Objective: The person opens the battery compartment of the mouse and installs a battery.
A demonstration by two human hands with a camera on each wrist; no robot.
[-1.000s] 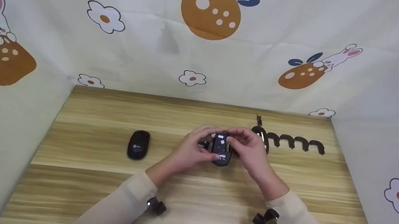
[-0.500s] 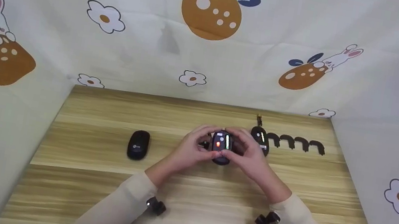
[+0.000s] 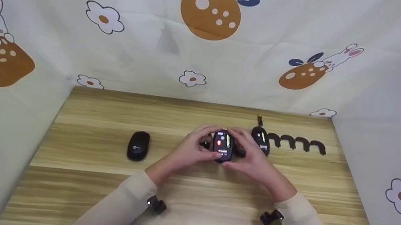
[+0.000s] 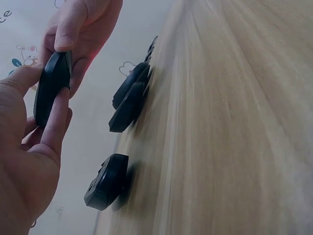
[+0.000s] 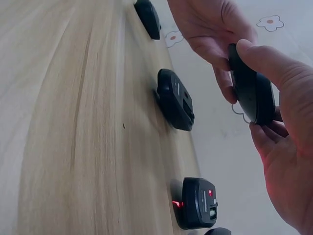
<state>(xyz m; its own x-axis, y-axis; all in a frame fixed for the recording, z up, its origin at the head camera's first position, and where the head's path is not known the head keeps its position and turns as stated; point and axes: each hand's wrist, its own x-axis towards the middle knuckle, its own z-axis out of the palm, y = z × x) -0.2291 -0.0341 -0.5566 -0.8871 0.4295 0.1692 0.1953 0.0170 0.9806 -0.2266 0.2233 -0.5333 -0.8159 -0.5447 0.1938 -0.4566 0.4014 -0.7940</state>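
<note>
Both my hands hold a black computer mouse (image 3: pixel 224 145) above the table, its underside facing the head camera. A red light glows on that underside, beside a slot with a bright greenish thing in it. My left hand (image 3: pixel 195 144) grips one side, thumb on the lower part of the underside. On the opposite side my right hand (image 3: pixel 254 156) has its thumb at the lower edge and fingers at the top. The right wrist view shows the mouse (image 5: pixel 252 90) between thumb and fingertips. Two further mice behind my hands are partly hidden in the head view.
A black mouse (image 3: pixel 138 145) sits upright at left. At right another mouse (image 3: pixel 261 141) lies underside up, near small gold-tipped items (image 3: pixel 260 120) and a row of several curved black pieces (image 3: pixel 288 141). The right wrist view shows red light on a mouse (image 5: pixel 199 203).
My right thumb has slid from the upper part of the mouse's underside down to its lower edge. The red light has come on and the slot contents now show. The left hand hardly moved.
</note>
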